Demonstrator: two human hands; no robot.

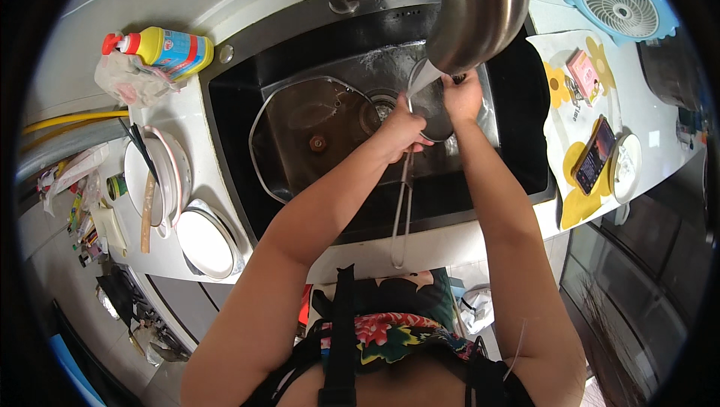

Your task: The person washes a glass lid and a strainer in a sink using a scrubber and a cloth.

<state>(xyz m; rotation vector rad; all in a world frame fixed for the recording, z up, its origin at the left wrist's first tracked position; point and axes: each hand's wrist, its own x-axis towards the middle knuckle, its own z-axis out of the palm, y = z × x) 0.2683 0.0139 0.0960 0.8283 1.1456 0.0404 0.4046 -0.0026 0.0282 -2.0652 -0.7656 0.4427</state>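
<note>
Water runs from the metal faucet spout onto a round strainer with a long wire handle. My left hand grips it near the joint of rim and handle, and the handle points down toward me past the sink's front edge. At the strainer's far right rim, my right hand has its fingers curled around the edge; the spout stands close above those fingertips. Both hands are inside the black sink. To their left in the sink sits a wide thin-rimmed basin, which looks brownish inside.
A yellow pump bottle lies at the sink's back left corner. Stacked bowls with a wooden-handled utensil and plates stand left. On the right are a phone, a small dish, a pink box and a blue fan.
</note>
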